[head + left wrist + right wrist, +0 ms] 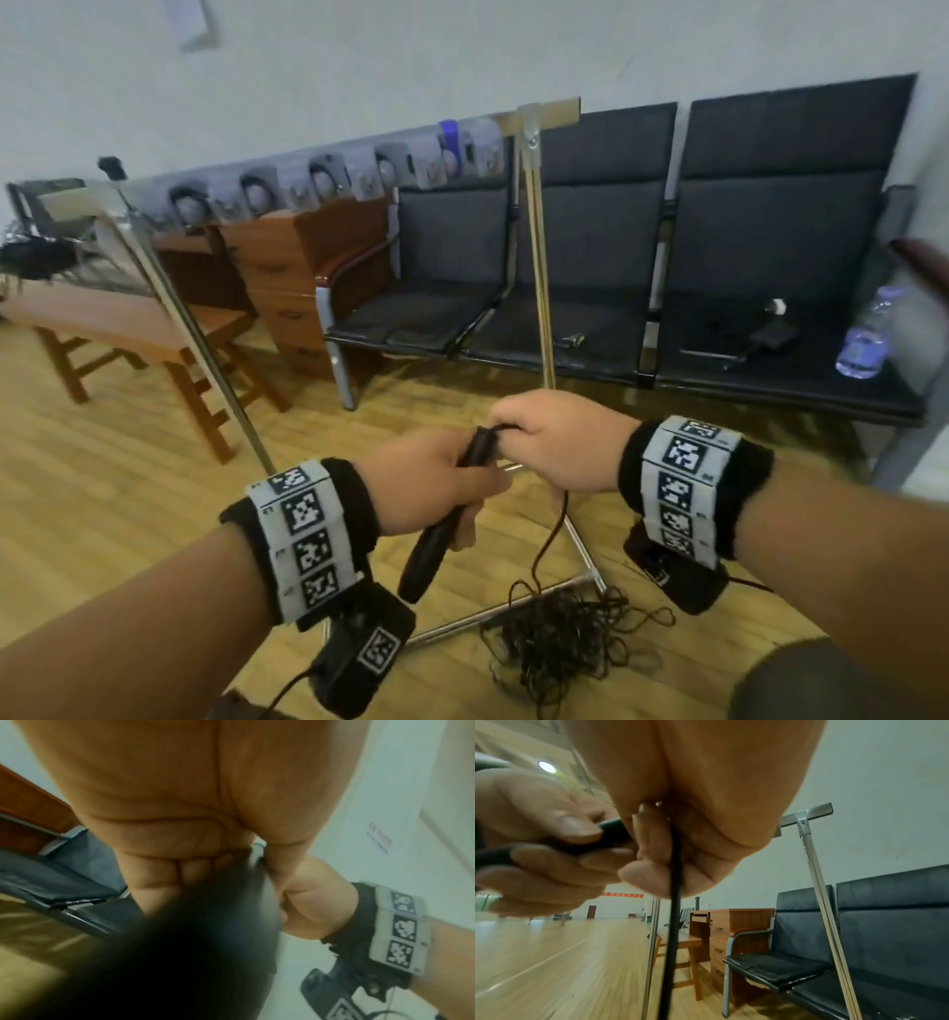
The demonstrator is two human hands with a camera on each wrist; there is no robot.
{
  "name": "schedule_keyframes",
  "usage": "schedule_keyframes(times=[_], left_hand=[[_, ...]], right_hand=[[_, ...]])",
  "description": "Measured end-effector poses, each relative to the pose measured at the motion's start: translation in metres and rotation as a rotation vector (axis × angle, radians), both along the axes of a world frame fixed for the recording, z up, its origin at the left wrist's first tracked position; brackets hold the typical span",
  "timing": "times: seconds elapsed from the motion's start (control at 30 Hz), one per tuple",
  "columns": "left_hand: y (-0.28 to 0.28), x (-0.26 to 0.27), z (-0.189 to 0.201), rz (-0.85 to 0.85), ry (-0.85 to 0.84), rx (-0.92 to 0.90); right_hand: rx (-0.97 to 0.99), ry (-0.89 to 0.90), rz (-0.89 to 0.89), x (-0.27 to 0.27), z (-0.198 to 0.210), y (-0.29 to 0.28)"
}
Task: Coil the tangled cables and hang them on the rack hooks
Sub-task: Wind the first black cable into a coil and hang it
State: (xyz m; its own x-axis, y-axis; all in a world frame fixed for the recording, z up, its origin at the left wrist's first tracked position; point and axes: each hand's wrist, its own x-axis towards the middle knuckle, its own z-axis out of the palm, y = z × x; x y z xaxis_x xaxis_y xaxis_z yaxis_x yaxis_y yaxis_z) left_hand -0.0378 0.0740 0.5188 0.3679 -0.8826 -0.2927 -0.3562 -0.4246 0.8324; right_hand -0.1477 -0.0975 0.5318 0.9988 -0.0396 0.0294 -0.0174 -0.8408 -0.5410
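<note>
Both hands meet at the centre of the head view. The left hand (431, 480) has its fingers curled tight round a black handle (436, 534), a smooth, matte, rod-shaped grip. Its long axis runs from 1 o'clock at the top end down to 7 o'clock, where the rounded free end hangs below the fist. The right hand (557, 442) sits just beside it at 3 o'clock, fingers and thumb pinched round the thin black cable (552, 534) right where it leaves the handle's top end. In the right wrist view that cable drops straight down out of the fingertips (649, 833) toward 6 o'clock.

From the pinch the cord trails down in a loose curve to the tangled pile (560, 642), a wiry black knot of loops on the wood floor (102, 488) at 5 o'clock from the hands, lying against the rack (536, 267)'s chrome base tube. The rack is shiny metal tubing, 1 upright leaning toward 12 o'clock with a T-joint crossbar on top.

Behind it stands a row of black padded seats (590, 246), with a clear plastic water bottle (865, 339) at 3 o'clock and a brown wooden cabinet (303, 277) at 10 o'clock.
</note>
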Motion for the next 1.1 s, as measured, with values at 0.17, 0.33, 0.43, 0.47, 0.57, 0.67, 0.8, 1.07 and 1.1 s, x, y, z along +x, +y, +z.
schedule_keyframes(times=[0.17, 0.33, 0.43, 0.47, 0.57, 0.67, 0.8, 1.07, 1.1], left_hand=[[0.024, 0.016, 0.040, 0.207, 0.535, -0.582], [0.069, 0.073, 0.085, 0.428, 0.750, -1.038], [0.062, 0.092, 0.048, 0.686, 0.604, -0.922], [0.054, 0.094, 0.026, 0.733, 0.509, -0.833], [0.025, 0.091, -0.048, 0.672, 0.287, -0.613], [-0.006, 0.080, -0.110, 0.477, 0.275, -0.477], [-0.042, 0.065, -0.176, 0.304, 0.261, -0.324], [-0.062, 0.091, -0.246, 0.509, 0.280, -0.325], [-0.061, 0.102, -0.248, 0.549, 0.360, -0.383]], right_hand=[[0.107, -0.069, -0.107, 0.004, 0.007, -0.011], [0.189, 0.214, -0.293, -0.003, -0.060, -0.047], [0.253, 0.378, -0.395, -0.008, -0.106, -0.063], [0.259, 0.379, -0.410, -0.004, -0.114, -0.064], [0.286, 0.290, -0.406, 0.022, -0.124, -0.056], [0.363, 0.224, -0.362, 0.049, -0.132, -0.042], [0.333, 0.176, -0.293, 0.072, -0.153, -0.035], [0.544, 0.229, -0.297, 0.082, -0.213, -0.059], [0.501, 0.258, -0.269, 0.084, -0.219, -0.062]])
